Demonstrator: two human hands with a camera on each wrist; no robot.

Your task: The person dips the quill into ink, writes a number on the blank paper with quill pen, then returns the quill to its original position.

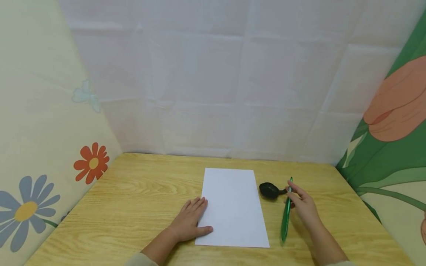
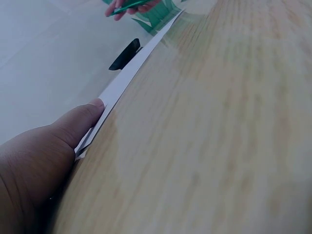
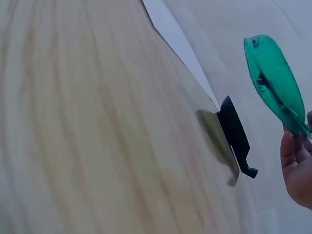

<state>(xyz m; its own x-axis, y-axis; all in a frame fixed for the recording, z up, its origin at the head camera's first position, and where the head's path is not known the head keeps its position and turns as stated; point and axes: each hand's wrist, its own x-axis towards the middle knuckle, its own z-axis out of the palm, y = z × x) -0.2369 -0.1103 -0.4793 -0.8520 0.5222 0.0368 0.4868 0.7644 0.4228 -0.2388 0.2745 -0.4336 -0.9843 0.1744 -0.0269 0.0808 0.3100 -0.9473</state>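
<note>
A blank white sheet of paper (image 1: 233, 210) lies flat on the table. My left hand (image 1: 191, 221) rests on its left edge with straight fingers, the thumb reaching over the sheet. In the left wrist view, the left hand's thumb (image 2: 80, 119) touches the paper (image 2: 122, 80). To the right of the sheet, my right hand (image 1: 304, 207) pinches a translucent green leaf-shaped item (image 1: 286, 221) by its slim stem. The broad green blade (image 3: 275, 80) shows in the right wrist view, raised above the tabletop. Between sheet and right hand lies a black oval object (image 1: 269, 190) with a short stem.
The wood-grain table (image 1: 143, 195) meets a creased white sheet backdrop (image 1: 199, 92) at its far edge. A flower-printed cloth (image 1: 40, 129) hangs on the left, and a green cloth with large orange petals (image 1: 396, 147) on the right.
</note>
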